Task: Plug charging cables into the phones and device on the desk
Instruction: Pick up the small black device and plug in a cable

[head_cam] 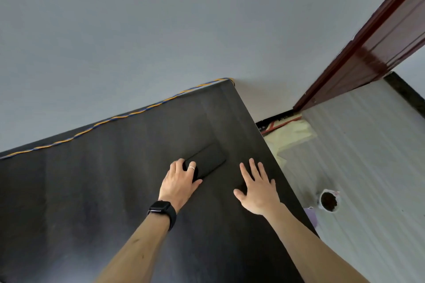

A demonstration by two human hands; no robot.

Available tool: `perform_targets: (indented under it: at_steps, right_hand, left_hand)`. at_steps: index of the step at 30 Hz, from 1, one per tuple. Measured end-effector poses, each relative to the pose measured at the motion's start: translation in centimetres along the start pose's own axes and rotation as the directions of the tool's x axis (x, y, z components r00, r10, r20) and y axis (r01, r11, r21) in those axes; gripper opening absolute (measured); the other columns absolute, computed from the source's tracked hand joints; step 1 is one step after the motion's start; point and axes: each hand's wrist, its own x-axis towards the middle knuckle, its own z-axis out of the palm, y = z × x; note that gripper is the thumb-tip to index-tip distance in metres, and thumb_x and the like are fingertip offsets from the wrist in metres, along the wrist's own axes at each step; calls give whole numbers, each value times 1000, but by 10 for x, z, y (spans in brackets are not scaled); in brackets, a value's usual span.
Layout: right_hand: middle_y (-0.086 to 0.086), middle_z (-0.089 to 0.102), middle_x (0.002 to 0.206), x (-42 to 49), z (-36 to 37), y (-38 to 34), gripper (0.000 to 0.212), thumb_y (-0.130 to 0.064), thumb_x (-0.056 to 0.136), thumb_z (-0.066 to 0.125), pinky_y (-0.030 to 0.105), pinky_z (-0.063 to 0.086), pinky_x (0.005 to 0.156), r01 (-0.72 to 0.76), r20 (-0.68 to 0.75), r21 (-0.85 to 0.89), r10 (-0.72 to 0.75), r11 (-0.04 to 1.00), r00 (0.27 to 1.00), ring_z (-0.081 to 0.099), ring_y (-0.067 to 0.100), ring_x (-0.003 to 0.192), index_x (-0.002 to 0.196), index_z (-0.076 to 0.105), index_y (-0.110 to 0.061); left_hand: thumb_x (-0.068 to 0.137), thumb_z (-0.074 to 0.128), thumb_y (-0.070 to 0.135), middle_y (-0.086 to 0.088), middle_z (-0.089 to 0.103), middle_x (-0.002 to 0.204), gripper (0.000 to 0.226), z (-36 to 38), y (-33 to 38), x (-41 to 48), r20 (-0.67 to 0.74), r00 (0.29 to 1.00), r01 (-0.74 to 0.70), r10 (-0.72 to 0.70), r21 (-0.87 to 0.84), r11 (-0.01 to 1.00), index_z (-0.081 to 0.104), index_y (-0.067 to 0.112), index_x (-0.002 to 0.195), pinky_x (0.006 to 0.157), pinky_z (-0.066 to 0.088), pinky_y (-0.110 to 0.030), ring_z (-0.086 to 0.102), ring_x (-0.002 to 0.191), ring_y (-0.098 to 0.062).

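Note:
A black phone (208, 159) lies flat on the dark desk (92, 190), near its right edge. My left hand (180, 181), with a ring and a black wrist watch, grips the phone's near end, fingers curled over it. My right hand (255, 187) rests flat on the desk to the right of the phone, fingers spread, holding nothing. No charging cable or other device is in view.
A twisted blue-and-yellow wire (115, 118) runs along the desk's far edge against the grey wall. Right of the desk are a pale floor, a small white pot of soil (329, 200), a yellowish cloth (292, 133) and a brown door frame (368, 53).

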Motion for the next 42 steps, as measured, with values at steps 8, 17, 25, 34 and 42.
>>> perform_targets:
  at_steps: [8, 17, 25, 34, 42]
  right_hand:
    - [-2, 0, 169, -111, 24, -1, 101, -61, 85, 66, 30, 49, 101, 61, -102, 245, -37, 968, 994, 57, 22, 131, 154, -7, -47]
    - [-6, 73, 87, -225, 55, -19, 30, -47, 99, 51, 28, 56, 74, 203, -65, 487, -197, 849, 978, 69, 8, 78, 107, 63, -20]
    - [-1, 73, 73, -285, 80, -58, 28, -38, 97, 57, 24, 49, 63, 259, 38, 590, -347, 765, 937, 72, 3, 65, 85, 58, -13]
    - [5, 73, 82, -317, 113, -118, 23, -44, 95, 52, 38, 53, 69, 413, 102, 476, -515, 776, 851, 72, 19, 73, 80, 54, -27]
    - [-1, 60, 82, -315, 141, -180, 23, -39, 97, 56, 38, 38, 66, 734, 34, 209, -755, 646, 655, 53, 22, 73, 87, 55, -18]
  left_hand:
    - [74, 67, 60, 15, 63, 105, 52, -53, 24, -90, 399, 917, 201, -27, -401, 894, 68, 39, 122, 88, 45, -19, 57, 105, -7]
    - [74, 79, 57, 5, 66, 80, 51, -64, 44, -204, 481, 865, 496, -144, -769, 404, 66, 17, 103, 65, 47, -24, 58, 69, -11]
    - [73, 86, 43, -1, 66, 117, 79, -31, 59, -313, 528, 748, 533, -401, -839, -110, 37, 33, 133, 79, 63, -50, 74, 94, -23]
    - [77, 82, 47, -2, 50, 136, 93, -33, 17, -397, 583, 634, 516, -508, -808, -283, 20, 34, 146, 87, 57, -49, 59, 114, -27]
    - [67, 83, 59, -1, 71, 109, 52, -38, -87, -458, 419, 757, 605, -502, -740, 295, 72, 21, 100, 89, 57, -33, 70, 94, -14]
